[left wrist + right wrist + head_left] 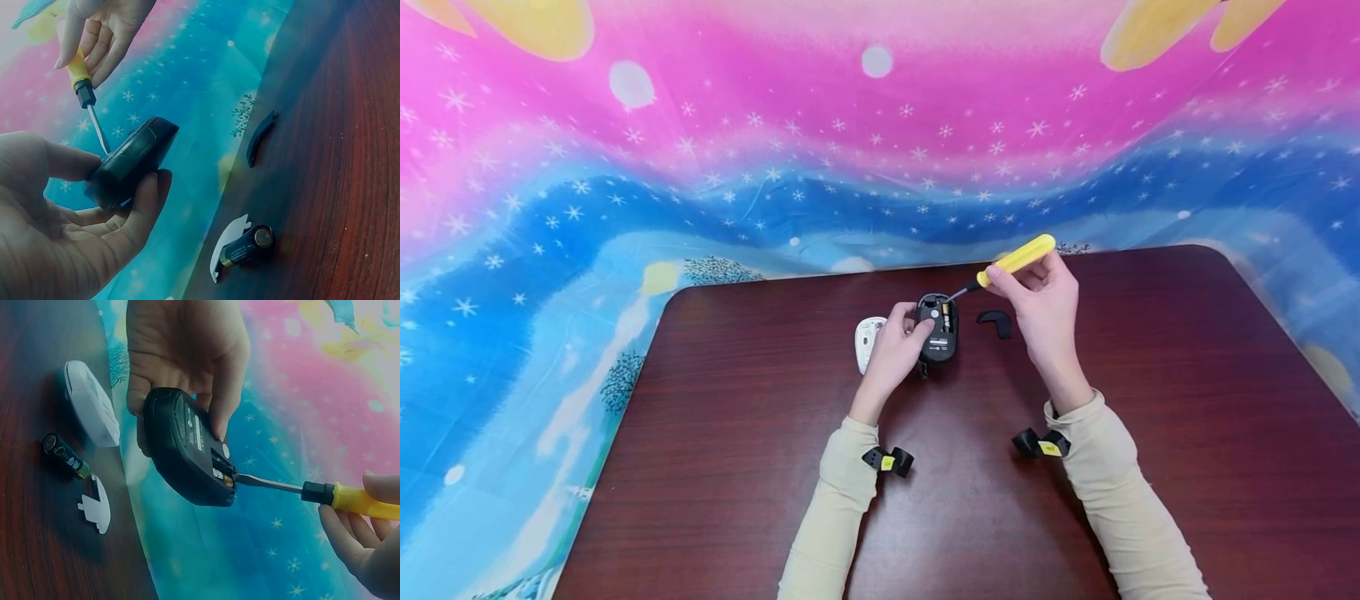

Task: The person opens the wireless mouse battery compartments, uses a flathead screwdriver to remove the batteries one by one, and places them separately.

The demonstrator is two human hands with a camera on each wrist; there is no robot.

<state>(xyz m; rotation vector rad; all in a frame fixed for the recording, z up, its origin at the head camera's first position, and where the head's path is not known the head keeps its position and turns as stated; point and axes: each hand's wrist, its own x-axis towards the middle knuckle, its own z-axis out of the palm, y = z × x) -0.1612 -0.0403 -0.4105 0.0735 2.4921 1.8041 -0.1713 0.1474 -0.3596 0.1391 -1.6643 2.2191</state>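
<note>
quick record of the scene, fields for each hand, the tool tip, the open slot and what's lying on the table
left hand: holds the black mouse, underside showing
right hand: grips the screwdriver by its yellow handle
tool tip: at the mouse's open slot
slot: a battery inside
table: white mouse, black cover, loose battery beside a white cover

No text legible. Pale print (199, 434) on black mouse (178, 450) and dark battery (65, 455): too small. Yellow wrist tags (1049, 448): marks blurred.
</note>
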